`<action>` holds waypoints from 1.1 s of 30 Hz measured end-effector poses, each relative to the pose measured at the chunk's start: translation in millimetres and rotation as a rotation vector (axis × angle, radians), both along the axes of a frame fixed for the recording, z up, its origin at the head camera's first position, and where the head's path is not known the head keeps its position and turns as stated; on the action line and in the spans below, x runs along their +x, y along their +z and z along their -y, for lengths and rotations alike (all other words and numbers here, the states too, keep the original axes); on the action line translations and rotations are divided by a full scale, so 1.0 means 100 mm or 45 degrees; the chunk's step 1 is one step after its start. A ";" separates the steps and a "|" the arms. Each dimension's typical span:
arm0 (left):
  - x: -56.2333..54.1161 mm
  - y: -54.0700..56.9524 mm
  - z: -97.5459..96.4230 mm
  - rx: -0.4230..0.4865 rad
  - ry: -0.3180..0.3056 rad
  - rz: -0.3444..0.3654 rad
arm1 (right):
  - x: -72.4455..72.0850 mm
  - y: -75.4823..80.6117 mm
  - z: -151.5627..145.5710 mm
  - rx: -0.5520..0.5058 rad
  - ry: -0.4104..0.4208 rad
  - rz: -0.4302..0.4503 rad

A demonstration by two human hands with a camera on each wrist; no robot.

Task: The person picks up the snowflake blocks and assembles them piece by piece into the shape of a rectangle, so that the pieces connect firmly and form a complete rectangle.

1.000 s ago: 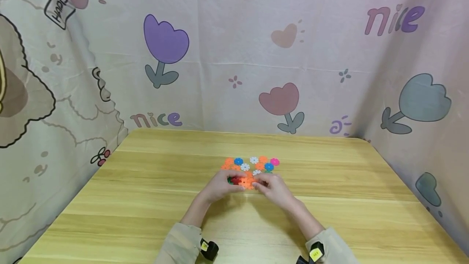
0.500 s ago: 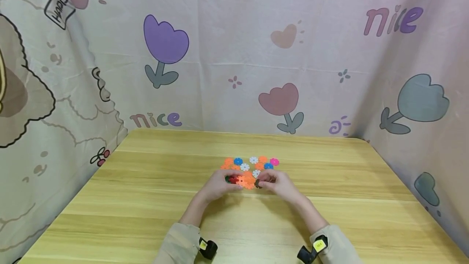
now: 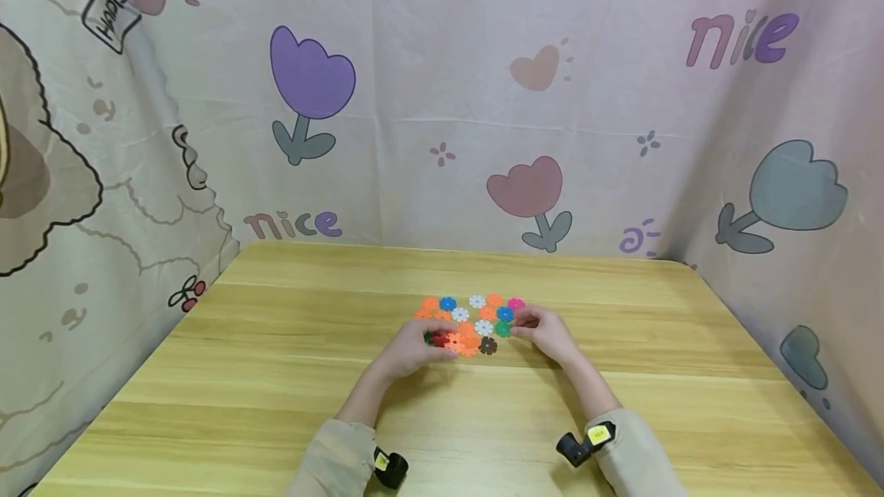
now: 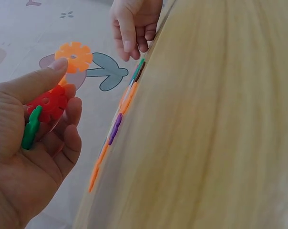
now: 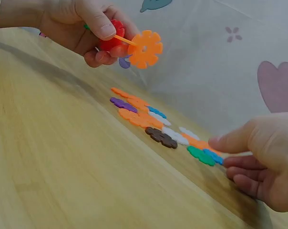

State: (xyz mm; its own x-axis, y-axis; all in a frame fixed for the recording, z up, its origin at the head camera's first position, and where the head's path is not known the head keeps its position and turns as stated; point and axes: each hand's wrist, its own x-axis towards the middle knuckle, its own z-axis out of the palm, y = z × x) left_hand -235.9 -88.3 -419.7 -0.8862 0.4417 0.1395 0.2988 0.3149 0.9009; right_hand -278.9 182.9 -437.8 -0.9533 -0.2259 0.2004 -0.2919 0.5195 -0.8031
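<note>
My left hand (image 3: pixel 407 347) pinches a small chain of joined plastic snowflake discs, held above the table. The chain has a green disc (image 4: pixel 31 128), a red disc (image 4: pixel 48 102) and an orange disc (image 4: pixel 74 57) at its outer end, with another orange one seen edge-on in the right wrist view. My right hand (image 3: pixel 549 336) hovers at the right side of the loose discs, thumb and fingers apart, with nothing between them. Its fingertips are right by a blue disc (image 3: pixel 506 314) and a green disc (image 3: pixel 503 328). Just left of these lies a brown disc (image 3: pixel 488 345).
Several loose discs lie flat in a cluster on the wooden table (image 3: pixel 276 405), among them white discs (image 3: pixel 483 327), a pink disc (image 3: pixel 516 304) and a purple disc (image 5: pixel 123 105). A printed curtain (image 3: pixel 414 60) stands behind the table. Each sleeve carries a black wrist camera (image 3: pixel 391 469).
My right hand has drawn away from the orange end of the chain, passing the brown disc, and moved right beside the green and blue discs. My left hand keeps its hold, nearly still.
</note>
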 end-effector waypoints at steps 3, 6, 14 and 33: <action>-0.01 0.01 0.00 -0.016 0.010 -0.001 | 0.03 0.06 0.05 0.093 -0.008 -0.041; -0.01 0.01 0.00 -0.025 0.020 0.001 | 0.02 0.07 0.11 0.211 -0.048 -0.055; 0.00 0.02 0.01 -0.035 0.037 0.000 | 0.01 0.05 0.21 0.380 -0.086 0.019; 0.00 -0.02 0.02 0.009 0.030 0.040 | 0.14 0.10 0.11 0.169 0.077 0.076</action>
State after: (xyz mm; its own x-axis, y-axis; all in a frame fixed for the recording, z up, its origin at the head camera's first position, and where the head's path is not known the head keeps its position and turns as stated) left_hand -236.3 -89.9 -421.9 -0.9005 0.4195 0.1143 0.2627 0.3155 0.9119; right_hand -265.0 172.0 -428.0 -0.9465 -0.3038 0.1085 -0.2798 0.6055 -0.7451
